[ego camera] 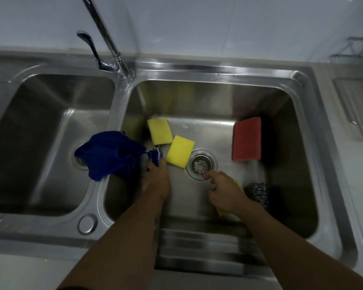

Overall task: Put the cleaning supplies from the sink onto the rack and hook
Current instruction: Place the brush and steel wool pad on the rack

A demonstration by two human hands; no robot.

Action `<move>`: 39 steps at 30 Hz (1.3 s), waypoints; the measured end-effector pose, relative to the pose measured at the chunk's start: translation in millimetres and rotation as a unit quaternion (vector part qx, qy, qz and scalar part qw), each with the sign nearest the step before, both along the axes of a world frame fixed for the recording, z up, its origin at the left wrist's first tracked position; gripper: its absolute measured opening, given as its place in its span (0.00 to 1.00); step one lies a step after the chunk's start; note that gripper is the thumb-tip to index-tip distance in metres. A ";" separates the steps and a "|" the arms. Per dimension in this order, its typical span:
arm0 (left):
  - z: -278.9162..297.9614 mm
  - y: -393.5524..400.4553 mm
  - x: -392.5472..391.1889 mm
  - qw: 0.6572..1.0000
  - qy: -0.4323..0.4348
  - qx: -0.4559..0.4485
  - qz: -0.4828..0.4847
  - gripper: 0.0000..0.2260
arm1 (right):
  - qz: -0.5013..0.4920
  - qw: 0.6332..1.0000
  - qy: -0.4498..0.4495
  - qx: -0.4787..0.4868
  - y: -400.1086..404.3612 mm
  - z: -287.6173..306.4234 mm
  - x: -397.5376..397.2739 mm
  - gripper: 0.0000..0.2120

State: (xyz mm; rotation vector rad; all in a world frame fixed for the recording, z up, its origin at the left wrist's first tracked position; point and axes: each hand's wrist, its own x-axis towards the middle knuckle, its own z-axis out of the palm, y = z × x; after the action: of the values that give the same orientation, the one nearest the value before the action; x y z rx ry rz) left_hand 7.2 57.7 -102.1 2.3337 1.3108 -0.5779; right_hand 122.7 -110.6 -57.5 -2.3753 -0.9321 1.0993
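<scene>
In the right sink basin (pixel 218 97) lie two yellow sponges (pixel 159 131) (pixel 179 151), a red sponge (pixel 247 142) leaning at the right wall, and a steel wool ball (pixel 258 192). A dark blue cloth (pixel 109 154) hangs over the divider between the basins. My left hand (pixel 155 178) is shut on a blue-and-white brush (pixel 155 156) beside the cloth. My right hand (pixel 224 191) rests over a third yellow sponge (pixel 223 212), index finger pointing toward the drain (pixel 201 164); most of that sponge is hidden under the hand.
The faucet (pixel 111 45) rises between the basins at the back. The left basin (pixel 40 132) holds only its drain. A wire rack (pixel 356 105) sits on the counter at the far right, with a wire holder (pixel 356 51) on the wall above it.
</scene>
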 end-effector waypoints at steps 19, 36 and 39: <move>35.6 -49.6 -4.5 0.987 -0.070 -0.146 -0.001 0.20 | -0.038 0.999 0.034 -0.008 -30.5 44.2 -15.5 0.21; 6.8 -57.2 26.8 0.999 -0.029 -0.041 -0.001 0.33 | -0.068 0.996 0.044 -0.023 -40.6 14.5 1.0 0.21; 8.1 -46.2 17.5 0.997 -0.029 -0.071 0.009 0.37 | -0.065 0.997 0.045 -0.022 -34.8 18.6 -3.5 0.20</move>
State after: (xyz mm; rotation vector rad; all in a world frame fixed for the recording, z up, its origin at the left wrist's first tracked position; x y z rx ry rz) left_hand 24.7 11.5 -94.0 2.2035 1.2226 -0.5737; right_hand 119.1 -145.4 -38.9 -2.3626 -0.7206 1.1758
